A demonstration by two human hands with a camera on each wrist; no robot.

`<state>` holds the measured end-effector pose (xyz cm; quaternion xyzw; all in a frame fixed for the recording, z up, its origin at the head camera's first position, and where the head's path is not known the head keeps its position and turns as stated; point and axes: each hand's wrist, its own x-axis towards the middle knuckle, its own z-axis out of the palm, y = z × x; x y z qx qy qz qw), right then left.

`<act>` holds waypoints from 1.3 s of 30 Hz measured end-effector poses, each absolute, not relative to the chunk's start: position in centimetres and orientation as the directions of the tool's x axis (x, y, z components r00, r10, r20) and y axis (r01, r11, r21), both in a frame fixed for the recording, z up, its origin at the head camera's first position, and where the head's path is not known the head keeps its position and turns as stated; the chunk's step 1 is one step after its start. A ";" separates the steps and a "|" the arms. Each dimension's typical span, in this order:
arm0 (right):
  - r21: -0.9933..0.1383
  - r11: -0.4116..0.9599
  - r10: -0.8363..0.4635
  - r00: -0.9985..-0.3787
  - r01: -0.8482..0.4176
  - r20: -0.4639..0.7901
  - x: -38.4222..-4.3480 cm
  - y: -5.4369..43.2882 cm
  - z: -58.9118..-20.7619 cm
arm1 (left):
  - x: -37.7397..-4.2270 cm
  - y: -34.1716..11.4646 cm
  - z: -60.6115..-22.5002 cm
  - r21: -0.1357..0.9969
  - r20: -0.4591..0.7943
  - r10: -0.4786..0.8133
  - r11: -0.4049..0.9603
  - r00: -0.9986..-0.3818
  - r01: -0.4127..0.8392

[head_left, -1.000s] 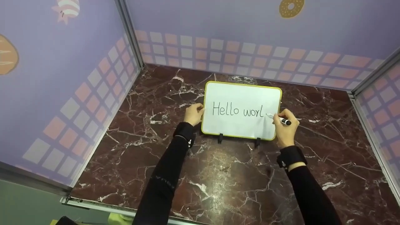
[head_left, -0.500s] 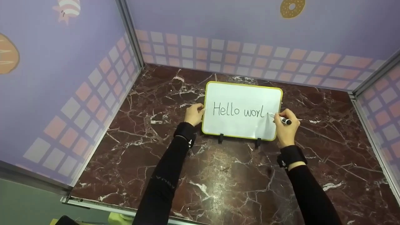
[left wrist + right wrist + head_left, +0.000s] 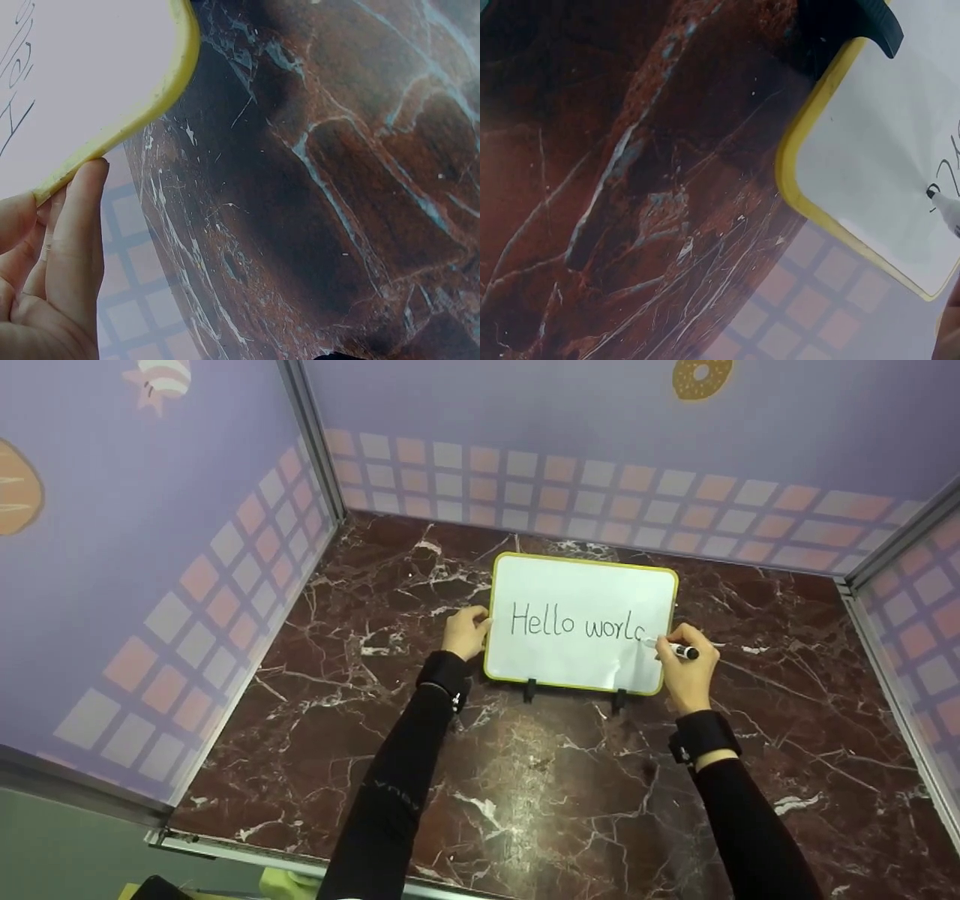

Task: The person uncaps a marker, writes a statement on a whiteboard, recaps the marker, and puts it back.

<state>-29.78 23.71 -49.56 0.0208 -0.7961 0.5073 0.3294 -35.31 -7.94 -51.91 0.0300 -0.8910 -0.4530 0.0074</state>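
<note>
A small whiteboard (image 3: 577,660) with a yellow frame stands on the table, bearing "Hello worl" and a small curved stroke in black. My left hand (image 3: 466,632) pinches its left edge; in the left wrist view the thumb and fingers (image 3: 82,217) grip the yellow rim. At the board's right side my right hand (image 3: 688,664) holds a marker (image 3: 681,649) with a white barrel and a black end. The marker's dark tip (image 3: 932,192) meets the white surface at the end of the writing. Most of the right hand is out of the right wrist view.
Two black stand feet (image 3: 530,691) support the board's lower edge. The brown marble-patterned table (image 3: 360,585) is enclosed by purple walls (image 3: 510,405) with pink and white squares. A yellow-green object (image 3: 289,883) lies beyond the front edge at lower left.
A curved stroke has appeared on the whiteboard right of "worl". My right hand and the marker have shifted slightly; the left hand keeps its place on the board's edge.
</note>
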 end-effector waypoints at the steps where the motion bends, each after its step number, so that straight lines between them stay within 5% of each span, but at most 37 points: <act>1: -0.797 0.480 0.307 -0.781 -0.367 0.544 -29.8 23.7 -49.6 | -35.3 -8.0 -51.9 0.814 -0.015 -0.059 0.579 -0.998 -0.047; 39: -0.763 0.467 0.252 -0.760 -0.447 0.599 -30.3 24.5 -49.8 | -35.3 -7.9 -52.0 0.824 -0.036 -0.064 0.562 -0.997 -0.066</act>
